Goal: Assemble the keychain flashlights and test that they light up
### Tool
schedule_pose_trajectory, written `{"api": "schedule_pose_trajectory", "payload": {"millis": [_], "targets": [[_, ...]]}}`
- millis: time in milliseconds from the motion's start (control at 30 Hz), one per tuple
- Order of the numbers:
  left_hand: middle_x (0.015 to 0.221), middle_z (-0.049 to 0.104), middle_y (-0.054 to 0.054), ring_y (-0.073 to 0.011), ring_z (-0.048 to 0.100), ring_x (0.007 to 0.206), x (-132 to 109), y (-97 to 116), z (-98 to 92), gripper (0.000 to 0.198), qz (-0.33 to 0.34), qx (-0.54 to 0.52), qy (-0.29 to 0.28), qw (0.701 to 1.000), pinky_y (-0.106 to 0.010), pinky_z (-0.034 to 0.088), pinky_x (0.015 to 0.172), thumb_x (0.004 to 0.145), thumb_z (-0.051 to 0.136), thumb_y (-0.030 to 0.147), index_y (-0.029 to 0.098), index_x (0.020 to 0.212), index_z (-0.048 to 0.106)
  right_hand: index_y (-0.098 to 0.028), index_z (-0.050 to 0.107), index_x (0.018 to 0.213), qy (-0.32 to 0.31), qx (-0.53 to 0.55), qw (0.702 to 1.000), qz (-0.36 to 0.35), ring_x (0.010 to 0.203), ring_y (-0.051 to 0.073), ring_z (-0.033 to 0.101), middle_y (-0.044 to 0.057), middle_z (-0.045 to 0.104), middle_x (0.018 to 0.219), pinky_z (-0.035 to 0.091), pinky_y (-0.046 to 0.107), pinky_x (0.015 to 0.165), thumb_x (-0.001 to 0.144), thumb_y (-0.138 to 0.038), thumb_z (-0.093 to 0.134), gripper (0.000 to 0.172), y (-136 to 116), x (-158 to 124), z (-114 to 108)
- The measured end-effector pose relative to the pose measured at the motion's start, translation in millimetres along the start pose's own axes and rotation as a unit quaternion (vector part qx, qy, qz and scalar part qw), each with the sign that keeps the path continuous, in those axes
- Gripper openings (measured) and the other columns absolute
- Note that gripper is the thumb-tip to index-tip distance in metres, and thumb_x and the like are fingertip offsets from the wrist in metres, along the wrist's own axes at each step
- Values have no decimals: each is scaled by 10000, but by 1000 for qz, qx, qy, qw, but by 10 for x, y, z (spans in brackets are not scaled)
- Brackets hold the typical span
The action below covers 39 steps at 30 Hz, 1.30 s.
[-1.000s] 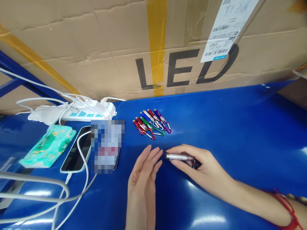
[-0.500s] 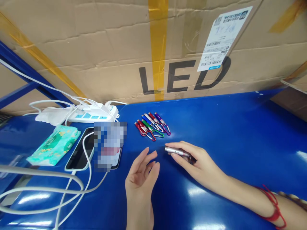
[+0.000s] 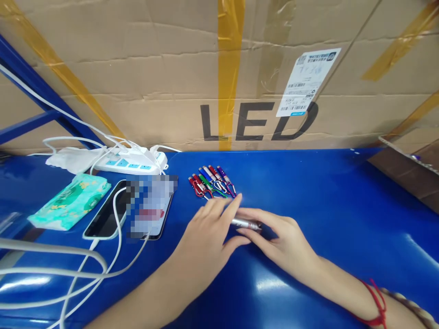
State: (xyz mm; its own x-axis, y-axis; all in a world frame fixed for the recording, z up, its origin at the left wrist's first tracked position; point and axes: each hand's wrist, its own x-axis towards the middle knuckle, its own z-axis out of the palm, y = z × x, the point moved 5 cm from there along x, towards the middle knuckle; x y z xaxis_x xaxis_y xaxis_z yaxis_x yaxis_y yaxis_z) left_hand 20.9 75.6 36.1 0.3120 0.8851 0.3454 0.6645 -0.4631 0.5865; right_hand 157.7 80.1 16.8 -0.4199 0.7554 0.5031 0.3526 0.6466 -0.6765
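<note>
Blue tabletop [image 3: 325, 196] spreads beneath a slim tube [image 3: 244, 223], its long axis running nearly side to side between the right hand [image 3: 283, 233], which pinches it, and the left hand [image 3: 207, 230], arched over its left end, whether gripping I cannot tell. It looks silvery, with a reddish mark toward the right.

1 near head view, forward-down over the blue table [image 3: 329, 201]
</note>
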Motion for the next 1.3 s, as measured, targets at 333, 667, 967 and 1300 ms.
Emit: {"api": "schedule_pose_trajectory", "payload": {"millis": [333,667,967,1300], "targets": [[818,698,25,-175,624,743,10,-300,93,169,-143,-52,-124,981,-210,365,620,889,526,321,263,910,683,-152,643,1027,12,-58,998,-3,711,82,616,3,667,849,499,168,675,812,-119,629,218,211,87,-150],[713,495,17,-114,435,623,-104,-300,361,284,-246,-292,-205,901,-218,296,542,942,349,366,165,804,494,-130,543,1225,-46,-85,992,-87,806,121,615,60,657,959,505,234,707,876,-133,560,350,192,-1,-95],[605,329,41,-101,303,574,-97,-257,356,355,-283,-330,-190,880,-230,228,537,922,385,418,154,695,457,-185,543,1237,-6,-35,999,-2,622,75,576,-5,639,765,511,176,625,900,-122,501,345,135,-1,-114],[572,300,49,-91,271,533,-81,-283,331,318,-224,-261,-156,926,-229,215,511,932,352,324,162,665,414,-135,367,1390,-113,-155,975,-109,719,138,583,50,587,824,521,241,606,948,-179,421,448,95,-40,20]]}}
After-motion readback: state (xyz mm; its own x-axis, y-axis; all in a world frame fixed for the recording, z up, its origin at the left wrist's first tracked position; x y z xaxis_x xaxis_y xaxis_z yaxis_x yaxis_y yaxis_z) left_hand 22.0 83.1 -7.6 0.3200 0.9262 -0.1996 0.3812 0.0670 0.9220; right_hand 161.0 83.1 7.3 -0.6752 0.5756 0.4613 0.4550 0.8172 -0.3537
